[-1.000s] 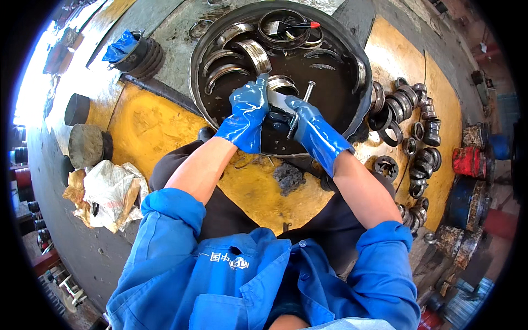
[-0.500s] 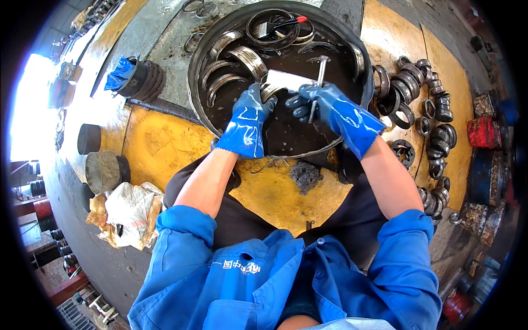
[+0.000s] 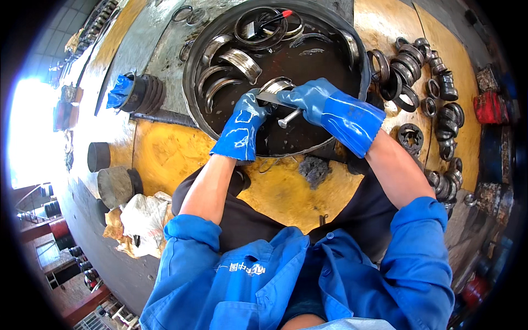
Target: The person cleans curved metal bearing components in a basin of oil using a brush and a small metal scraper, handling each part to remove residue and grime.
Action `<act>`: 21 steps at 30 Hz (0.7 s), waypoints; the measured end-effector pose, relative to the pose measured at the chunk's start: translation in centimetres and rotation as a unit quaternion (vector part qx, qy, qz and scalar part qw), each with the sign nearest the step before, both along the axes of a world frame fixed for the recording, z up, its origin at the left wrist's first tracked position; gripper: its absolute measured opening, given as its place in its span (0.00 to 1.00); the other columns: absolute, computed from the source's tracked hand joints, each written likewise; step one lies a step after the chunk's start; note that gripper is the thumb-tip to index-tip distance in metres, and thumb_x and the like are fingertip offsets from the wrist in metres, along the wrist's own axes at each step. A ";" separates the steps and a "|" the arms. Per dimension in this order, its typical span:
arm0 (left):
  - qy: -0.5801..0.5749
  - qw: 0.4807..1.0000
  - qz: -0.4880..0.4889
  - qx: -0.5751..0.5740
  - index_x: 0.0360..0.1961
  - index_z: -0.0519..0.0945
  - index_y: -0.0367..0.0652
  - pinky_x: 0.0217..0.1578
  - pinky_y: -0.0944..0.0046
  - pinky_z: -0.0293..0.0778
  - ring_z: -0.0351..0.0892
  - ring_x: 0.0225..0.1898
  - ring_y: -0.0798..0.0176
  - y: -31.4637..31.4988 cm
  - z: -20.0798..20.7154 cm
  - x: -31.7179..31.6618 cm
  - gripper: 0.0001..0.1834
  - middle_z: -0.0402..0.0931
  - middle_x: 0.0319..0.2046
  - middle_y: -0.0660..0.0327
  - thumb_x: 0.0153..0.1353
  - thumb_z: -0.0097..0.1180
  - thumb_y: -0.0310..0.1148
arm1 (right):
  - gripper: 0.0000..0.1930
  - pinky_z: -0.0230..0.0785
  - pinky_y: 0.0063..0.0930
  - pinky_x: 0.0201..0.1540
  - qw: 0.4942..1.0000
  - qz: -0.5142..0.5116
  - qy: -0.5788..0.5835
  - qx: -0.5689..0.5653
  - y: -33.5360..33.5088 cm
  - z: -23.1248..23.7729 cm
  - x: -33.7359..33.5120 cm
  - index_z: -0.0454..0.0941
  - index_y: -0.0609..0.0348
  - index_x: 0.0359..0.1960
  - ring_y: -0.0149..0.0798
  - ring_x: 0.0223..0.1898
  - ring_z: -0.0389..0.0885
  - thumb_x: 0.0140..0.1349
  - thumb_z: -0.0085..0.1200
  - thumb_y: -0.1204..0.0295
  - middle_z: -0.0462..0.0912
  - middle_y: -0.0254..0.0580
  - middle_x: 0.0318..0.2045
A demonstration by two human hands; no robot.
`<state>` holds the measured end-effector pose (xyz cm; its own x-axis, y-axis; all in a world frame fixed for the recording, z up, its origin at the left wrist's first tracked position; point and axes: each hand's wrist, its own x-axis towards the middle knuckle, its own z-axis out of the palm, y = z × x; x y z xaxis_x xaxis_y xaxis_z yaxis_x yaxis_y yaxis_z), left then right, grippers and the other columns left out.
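My left hand [image 3: 251,110], in a blue rubber glove, is closed on the near left edge of a shiny metal ring [image 3: 276,85] held over a wide black tub [image 3: 193,104] of dark liquid. My right hand [image 3: 313,100], gloved alike, grips a scraper with a flat metal blade [image 3: 270,99]. The blade lies across the ring's near side, close to my left fingers; I cannot tell if it touches. A metal rod with a round end [image 3: 289,118] sticks out below my right hand. Another broad ring [image 3: 242,63] leans in the liquid just beyond my left hand.
A brush with a red-tipped handle [image 3: 268,22] rests on rings at the tub's far side. Many dark metal rings [image 3: 407,69] stand at the right. At the left are a dark cylinder with blue plastic [image 3: 120,91], grey cylinders [image 3: 115,186] and a white bag [image 3: 144,220].
My right hand has moved left and turned the scraper, bringing its blade from above the tub's middle down to the ring. My left hand keeps its hold, and more of the ring shows.
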<state>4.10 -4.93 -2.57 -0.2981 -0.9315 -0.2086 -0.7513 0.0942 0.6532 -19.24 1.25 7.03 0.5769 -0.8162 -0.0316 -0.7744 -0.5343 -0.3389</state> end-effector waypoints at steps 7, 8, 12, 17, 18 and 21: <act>0.015 0.998 0.011 0.054 0.57 0.82 0.39 0.54 0.59 0.79 0.86 0.52 0.55 0.0 1.2 -0.5 0.29 0.86 0.48 0.49 0.52 0.73 0.32 | 0.34 0.80 0.45 0.49 0.999 -0.031 -0.030 0.015 -0.3 -1.1 0.1 0.78 0.46 0.63 0.54 0.48 0.85 0.51 0.56 0.85 0.87 0.46 0.47; 0.044 0.998 0.007 0.052 0.56 0.82 0.38 0.54 0.58 0.78 0.86 0.51 0.54 0.0 0.9 -0.4 0.29 0.86 0.47 0.50 0.53 0.74 0.35 | 0.34 0.80 0.45 0.49 0.999 -0.032 -0.031 0.015 -0.3 -1.7 0.0 0.78 0.46 0.63 0.54 0.48 0.85 0.51 0.56 0.85 0.87 0.46 0.47; 0.127 0.990 0.008 0.053 0.55 0.82 0.37 0.50 0.62 0.79 0.85 0.45 0.62 -1.6 -2.4 2.4 0.27 0.87 0.45 0.53 0.54 0.73 0.32 | 0.31 0.81 0.44 0.46 0.983 -0.071 -0.138 -0.094 -0.3 -5.4 0.8 0.78 0.49 0.62 0.53 0.47 0.86 0.54 0.55 0.85 0.87 0.46 0.48; 0.063 0.996 0.032 0.051 0.55 0.83 0.36 0.49 0.59 0.79 0.86 0.44 0.59 0.8 1.8 0.6 0.29 0.88 0.43 0.52 0.55 0.74 0.41 | 0.17 0.75 0.22 0.29 0.767 -0.397 -0.402 0.303 -0.1 -3.8 1.4 0.80 0.56 0.60 0.30 0.30 0.85 0.73 0.51 0.66 0.89 0.40 0.41; 0.064 0.996 0.031 0.050 0.55 0.83 0.36 0.49 0.59 0.79 0.86 0.44 0.59 1.0 2.7 0.2 0.29 0.88 0.43 0.52 0.55 0.74 0.41 | 0.18 0.73 0.22 0.28 0.711 -0.457 -0.427 0.323 -0.1 -2.5 1.8 0.80 0.60 0.58 0.31 0.30 0.85 0.74 0.48 0.64 0.90 0.38 0.40; 0.089 0.994 0.035 0.046 0.54 0.82 0.37 0.52 0.56 0.78 0.87 0.48 0.49 1.2 2.4 -0.4 0.28 0.87 0.45 0.46 0.55 0.73 0.41 | 0.18 0.72 0.25 0.26 0.630 -0.442 -0.536 0.348 0.4 -5.3 0.9 0.81 0.63 0.55 0.31 0.28 0.85 0.74 0.50 0.62 0.90 0.40 0.41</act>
<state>3.67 -3.77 -0.12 -0.2722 -0.9311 -0.2431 -0.6258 -0.0206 0.7797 -18.29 1.65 1.73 -0.0997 -0.8369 -0.5382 0.2070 0.5116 -0.8339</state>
